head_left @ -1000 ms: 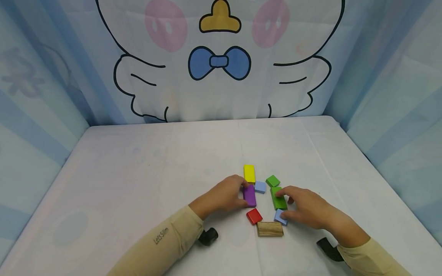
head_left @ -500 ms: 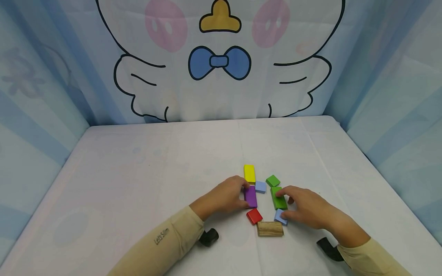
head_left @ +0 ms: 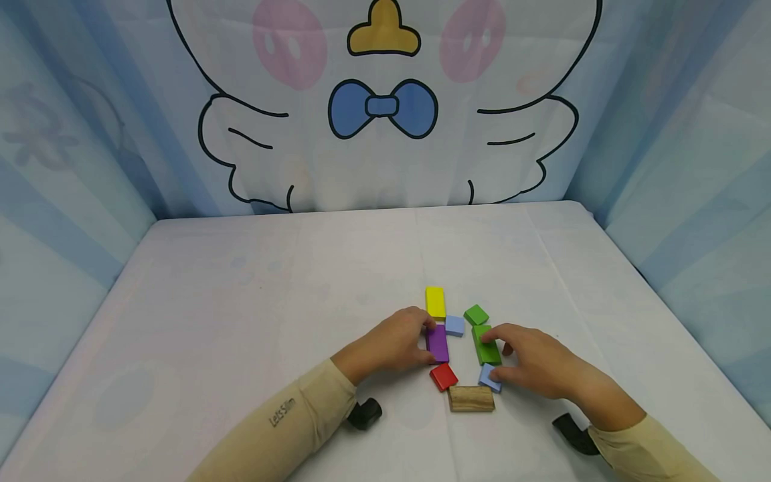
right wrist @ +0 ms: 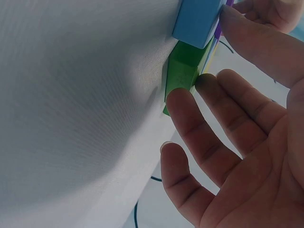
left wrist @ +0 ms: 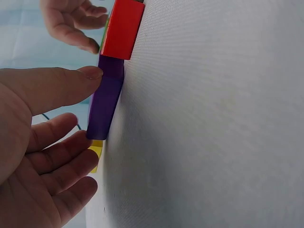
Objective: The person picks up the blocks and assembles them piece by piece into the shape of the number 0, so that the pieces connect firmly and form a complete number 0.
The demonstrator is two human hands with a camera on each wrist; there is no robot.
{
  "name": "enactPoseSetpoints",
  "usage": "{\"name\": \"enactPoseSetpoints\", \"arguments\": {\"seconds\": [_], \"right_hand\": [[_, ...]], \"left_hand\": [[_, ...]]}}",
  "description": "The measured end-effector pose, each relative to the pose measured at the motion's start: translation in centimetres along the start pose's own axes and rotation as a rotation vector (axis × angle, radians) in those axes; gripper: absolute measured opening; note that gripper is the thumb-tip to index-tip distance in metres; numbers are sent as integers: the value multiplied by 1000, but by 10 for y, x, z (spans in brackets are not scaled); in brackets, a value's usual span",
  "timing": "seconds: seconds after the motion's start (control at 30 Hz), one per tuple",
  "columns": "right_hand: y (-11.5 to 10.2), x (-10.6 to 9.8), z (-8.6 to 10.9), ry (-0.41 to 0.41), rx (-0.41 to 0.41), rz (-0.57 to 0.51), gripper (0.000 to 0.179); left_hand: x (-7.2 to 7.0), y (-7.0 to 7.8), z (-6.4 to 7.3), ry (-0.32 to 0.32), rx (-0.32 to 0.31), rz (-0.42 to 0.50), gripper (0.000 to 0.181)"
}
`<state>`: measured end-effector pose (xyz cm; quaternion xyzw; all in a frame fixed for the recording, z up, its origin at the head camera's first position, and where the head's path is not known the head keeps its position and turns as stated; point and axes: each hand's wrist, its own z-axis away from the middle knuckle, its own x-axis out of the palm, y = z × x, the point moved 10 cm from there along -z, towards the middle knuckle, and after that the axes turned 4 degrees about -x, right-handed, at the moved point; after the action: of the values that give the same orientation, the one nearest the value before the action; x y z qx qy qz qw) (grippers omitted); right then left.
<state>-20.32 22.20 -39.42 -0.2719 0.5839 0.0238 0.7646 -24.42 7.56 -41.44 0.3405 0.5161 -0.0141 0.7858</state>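
Eight small blocks in a loose ring on the white tabletop [head_left: 265, 288]
The pale, faintly creased surface carries them right of its middle, toward the near edge. On the left side, a yellow block [head_left: 435, 302] lies just beyond a purple block [head_left: 438, 346], with a light blue block [head_left: 454, 326] just right of them; a red block [head_left: 444, 377] sits at the near end. On the right, a small green block [head_left: 476, 314], a long green block [head_left: 484, 352] and another blue block [head_left: 486, 379] form a line. A wooden block [head_left: 472, 399] lies crosswise, nearest.
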Motion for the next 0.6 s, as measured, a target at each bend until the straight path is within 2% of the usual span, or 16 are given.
{"name": "enactPoseSetpoints", "arguments": {"seconds": [0.6], "right_hand": [[0, 0, 0, -9, 7, -17, 54]], "left_hand": [[-5, 1, -2, -14, -13, 22, 50]]}}
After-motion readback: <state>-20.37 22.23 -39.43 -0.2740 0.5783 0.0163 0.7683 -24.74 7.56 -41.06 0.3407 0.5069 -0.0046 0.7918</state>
